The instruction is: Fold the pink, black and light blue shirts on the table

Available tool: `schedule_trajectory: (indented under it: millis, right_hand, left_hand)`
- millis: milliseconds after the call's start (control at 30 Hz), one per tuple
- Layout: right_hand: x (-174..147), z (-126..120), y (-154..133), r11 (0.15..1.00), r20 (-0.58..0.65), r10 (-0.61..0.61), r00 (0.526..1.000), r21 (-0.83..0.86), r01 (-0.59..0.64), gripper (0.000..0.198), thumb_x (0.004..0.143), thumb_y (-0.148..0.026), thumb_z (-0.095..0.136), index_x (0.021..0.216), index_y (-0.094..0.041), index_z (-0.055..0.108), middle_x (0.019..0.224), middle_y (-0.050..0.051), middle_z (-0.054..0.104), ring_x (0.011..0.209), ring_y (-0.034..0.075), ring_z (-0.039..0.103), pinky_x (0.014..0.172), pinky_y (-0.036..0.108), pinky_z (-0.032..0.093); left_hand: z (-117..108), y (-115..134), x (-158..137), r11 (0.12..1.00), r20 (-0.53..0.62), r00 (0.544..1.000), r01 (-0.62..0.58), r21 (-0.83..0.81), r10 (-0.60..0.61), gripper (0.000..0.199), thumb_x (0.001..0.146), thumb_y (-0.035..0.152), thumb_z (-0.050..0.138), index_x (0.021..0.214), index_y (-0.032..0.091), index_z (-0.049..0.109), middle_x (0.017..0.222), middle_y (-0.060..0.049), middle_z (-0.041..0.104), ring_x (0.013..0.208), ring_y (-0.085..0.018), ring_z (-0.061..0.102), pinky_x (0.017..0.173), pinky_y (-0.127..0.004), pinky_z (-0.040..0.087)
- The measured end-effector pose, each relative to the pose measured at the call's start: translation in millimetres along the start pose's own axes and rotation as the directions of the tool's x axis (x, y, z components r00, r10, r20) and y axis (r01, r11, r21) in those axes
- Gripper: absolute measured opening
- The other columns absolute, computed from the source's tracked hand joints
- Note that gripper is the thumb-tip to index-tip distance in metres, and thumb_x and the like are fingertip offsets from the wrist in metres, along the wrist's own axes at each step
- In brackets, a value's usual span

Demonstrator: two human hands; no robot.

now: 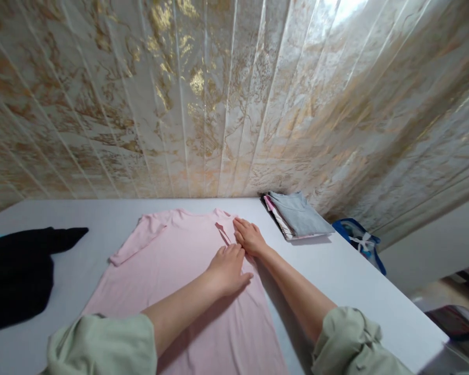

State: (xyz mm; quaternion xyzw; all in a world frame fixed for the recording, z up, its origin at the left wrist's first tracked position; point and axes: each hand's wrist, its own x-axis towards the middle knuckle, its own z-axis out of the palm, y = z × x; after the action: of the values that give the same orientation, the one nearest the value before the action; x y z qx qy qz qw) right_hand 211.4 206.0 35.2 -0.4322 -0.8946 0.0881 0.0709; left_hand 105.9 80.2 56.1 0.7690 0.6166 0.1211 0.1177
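A pink T-shirt [172, 260] lies spread out on the white table [316, 281], its neckline toward the wall. Its left sleeve stretches outward, while on the right side the sleeve is turned in over the body. My left hand [229, 268] rests on the shirt near that turned-in sleeve, thumb apart and fingers slightly bent. Just beyond it, my right hand [250, 237] lies flat along the shirt's right edge by the shoulder. The fingertips of the left hand come close to the right hand; whether they touch is unclear.
A black garment [19, 271] lies at the left. Folded clothes, a grey one [299, 213] on top, are stacked at the back right. A blue-edged bag [361, 242] stands beyond the right edge. Behind the table hangs a gold-patterned curtain [203, 104].
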Motion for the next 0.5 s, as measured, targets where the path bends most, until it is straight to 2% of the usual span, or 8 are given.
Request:
schedule_trajectory:
  millis: [67, 133, 200, 300, 367, 433, 500]
  right_hand:
    - [-2, 3, -2, 0.999, 0.029, 0.010, 1.000, -0.032, -0.009, 0.055, 0.099, -0.039, 0.035, 0.151, -0.023, 0.029, 0.158, 0.005, 0.027, 0.144, 0.020, 0.023, 0.116, 0.046, 0.017]
    - [-4, 3, -4, 0.998, 0.050, 0.021, 0.999, -0.061, -0.018, 0.060, 0.098, -0.045, 0.035, 0.152, -0.022, 0.025, 0.159, 0.006, 0.024, 0.145, 0.022, 0.020, 0.116, 0.047, 0.016]
    - [-4, 3, -6, 0.996, 0.058, 0.031, 0.998, -0.082, -0.026, 0.063, 0.097, -0.049, 0.035, 0.153, -0.021, 0.024, 0.159, 0.007, 0.021, 0.145, 0.023, 0.019, 0.115, 0.048, 0.015]
    - [-3, -1, -9, 0.996, 0.061, 0.037, 0.997, -0.085, -0.032, 0.064, 0.097, -0.050, 0.035, 0.152, -0.020, 0.025, 0.159, 0.007, 0.022, 0.145, 0.025, 0.021, 0.115, 0.048, 0.017]
    - [-3, -6, -12, 0.997, 0.055, 0.038, 0.998, -0.076, -0.034, 0.062, 0.096, -0.049, 0.038, 0.151, -0.020, 0.029, 0.158, 0.006, 0.026, 0.143, 0.025, 0.024, 0.114, 0.047, 0.020]
    - [-2, -12, -18, 0.997, 0.003, 0.029, 1.000, -0.071, -0.029, 0.057, 0.096, -0.043, 0.039, 0.148, -0.020, 0.033, 0.156, 0.007, 0.031, 0.142, 0.024, 0.027, 0.113, 0.045, 0.023]
    - [1, -16, -28, 0.997, -0.076, 0.003, 0.997, -0.070, -0.008, 0.050, 0.097, -0.033, 0.037, 0.145, -0.018, 0.038, 0.152, 0.010, 0.037, 0.140, 0.022, 0.031, 0.112, 0.040, 0.025]
  left_hand:
    - [3, 1, -17, 1.000, 0.080, 0.997, -0.012, -0.014, 0.013, 0.069, 0.083, 0.054, 0.054, 0.142, 0.020, 0.044, 0.155, -0.013, 0.035, 0.143, -0.035, 0.026, 0.115, -0.057, 0.019]
    - [4, -1, -30, 1.000, 0.098, 0.995, -0.009, -0.028, 0.011, 0.072, 0.084, 0.056, 0.051, 0.147, 0.024, 0.036, 0.159, -0.009, 0.026, 0.146, -0.033, 0.019, 0.117, -0.059, 0.012]
    - [2, -4, -40, 0.999, 0.087, 0.996, -0.025, -0.046, 0.029, 0.071, 0.084, 0.057, 0.050, 0.147, 0.027, 0.036, 0.158, -0.007, 0.028, 0.146, -0.032, 0.020, 0.117, -0.058, 0.013]
    - [-9, -17, -53, 0.997, 0.064, 0.997, -0.044, -0.064, 0.048, 0.058, 0.089, 0.052, 0.046, 0.142, 0.030, 0.044, 0.154, -0.004, 0.039, 0.144, -0.028, 0.029, 0.117, -0.053, 0.022]
    - [-21, -39, -61, 0.999, 0.022, 1.000, -0.004, -0.046, 0.005, 0.049, 0.094, 0.042, 0.038, 0.139, 0.028, 0.048, 0.151, -0.006, 0.043, 0.142, -0.026, 0.032, 0.116, -0.052, 0.023]
    - [-37, -74, -67, 0.994, -0.067, 0.992, 0.105, 0.007, -0.104, 0.047, 0.095, 0.030, 0.031, 0.137, 0.021, 0.049, 0.150, -0.011, 0.044, 0.142, -0.026, 0.033, 0.116, -0.052, 0.021]
    - [-55, -116, -70, 0.942, -0.239, 0.933, 0.307, 0.138, -0.269, 0.046, 0.093, 0.023, 0.030, 0.132, 0.016, 0.053, 0.145, -0.012, 0.050, 0.137, -0.022, 0.040, 0.116, -0.041, 0.027]
